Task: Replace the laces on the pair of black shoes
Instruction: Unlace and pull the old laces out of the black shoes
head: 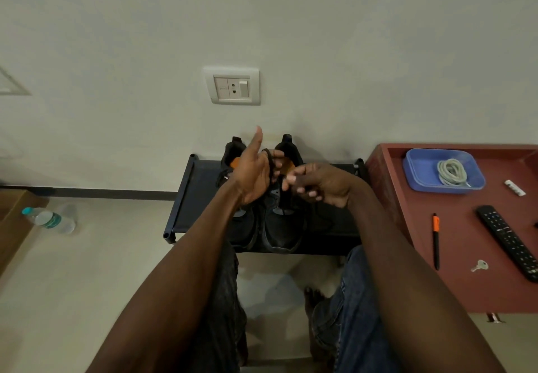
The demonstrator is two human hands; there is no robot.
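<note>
Left hand point(256, 174) looped in thin black lace point(270, 165), right hand point(317, 184) pinching it

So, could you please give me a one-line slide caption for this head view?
Both hands wind a black lace above the black shoes; pale laces wait in a blue tray.
</note>
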